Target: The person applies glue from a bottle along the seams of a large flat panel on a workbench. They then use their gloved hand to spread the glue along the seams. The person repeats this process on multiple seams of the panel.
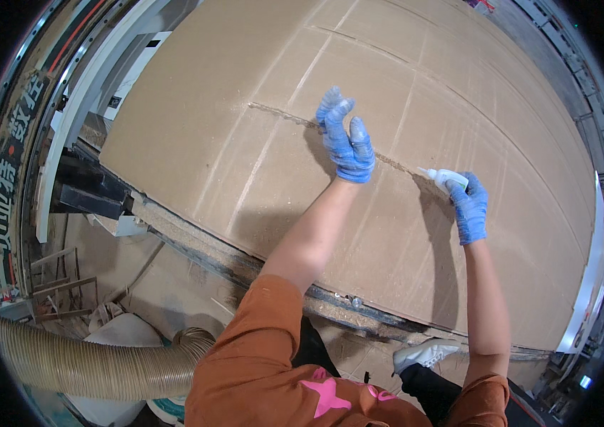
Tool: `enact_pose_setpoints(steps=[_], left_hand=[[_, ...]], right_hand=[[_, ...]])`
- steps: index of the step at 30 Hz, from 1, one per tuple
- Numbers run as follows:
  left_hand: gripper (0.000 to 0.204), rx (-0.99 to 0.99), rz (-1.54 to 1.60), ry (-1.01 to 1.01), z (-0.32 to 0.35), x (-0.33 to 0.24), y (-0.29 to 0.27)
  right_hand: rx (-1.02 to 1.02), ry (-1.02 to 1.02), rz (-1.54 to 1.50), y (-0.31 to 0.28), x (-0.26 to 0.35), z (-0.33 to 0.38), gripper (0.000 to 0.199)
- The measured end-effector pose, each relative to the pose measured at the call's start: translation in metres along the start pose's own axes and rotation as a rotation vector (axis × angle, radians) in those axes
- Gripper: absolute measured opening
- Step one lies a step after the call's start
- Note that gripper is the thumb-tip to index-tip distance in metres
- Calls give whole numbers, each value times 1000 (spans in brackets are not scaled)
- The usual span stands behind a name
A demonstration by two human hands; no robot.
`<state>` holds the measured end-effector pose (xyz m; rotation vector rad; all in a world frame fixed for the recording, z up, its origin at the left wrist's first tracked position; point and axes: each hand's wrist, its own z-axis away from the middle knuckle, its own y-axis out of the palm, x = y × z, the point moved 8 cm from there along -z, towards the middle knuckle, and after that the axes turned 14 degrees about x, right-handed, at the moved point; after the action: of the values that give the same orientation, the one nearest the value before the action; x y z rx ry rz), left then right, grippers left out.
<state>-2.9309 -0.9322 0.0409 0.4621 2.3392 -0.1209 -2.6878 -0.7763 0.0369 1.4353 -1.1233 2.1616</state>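
Note:
My left hand (348, 146), in a blue glove, is raised over a large brown board (302, 206). Its fingers are loosely extended and apart, with nothing visible in them. Further right, my gloved right hand (470, 210) is closed around a small white squeeze bottle (447, 178). The bottle is tilted, and its narrow nozzle points left, close to the right part of a rough, dusty groove (396, 164). This groove runs slantwise across the board and passes behind my left hand. Whether the nozzle touches the board I cannot tell.
Pale straight lines and shallow cuts mark the board. A ribbed hose (102, 359) lies at the lower left, near a wooden frame (63, 288). A machine beam with a rail (13, 164) stands along the left. Sawdust covers the bed edge (195, 238) in front of me.

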Motion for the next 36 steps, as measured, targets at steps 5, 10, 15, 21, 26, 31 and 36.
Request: enact_pose_setpoints(steps=[5,10,15,21,26,31,36], left_hand=[[28,-13,-15,12,1,4,8],[27,-62,82,-85,4,19,5],[24,-77,263,-232,13,28,12],[26,-60,315,-378,14,27,11],[28,-87,349,-449,15,29,10],[29,-82,366,-498,15,31,11],[29,-90,361,-501,16,32,11]], right_hand=[[-29,-92,195,-6,6,-8,19],[-53,-141,374,7,16,-10,24],[-15,-160,438,12,28,-9,23],[-12,-205,544,19,40,-9,22],[7,-212,569,24,43,-10,21],[-13,-225,638,24,47,-9,21],[-13,-206,626,17,42,-6,21]])
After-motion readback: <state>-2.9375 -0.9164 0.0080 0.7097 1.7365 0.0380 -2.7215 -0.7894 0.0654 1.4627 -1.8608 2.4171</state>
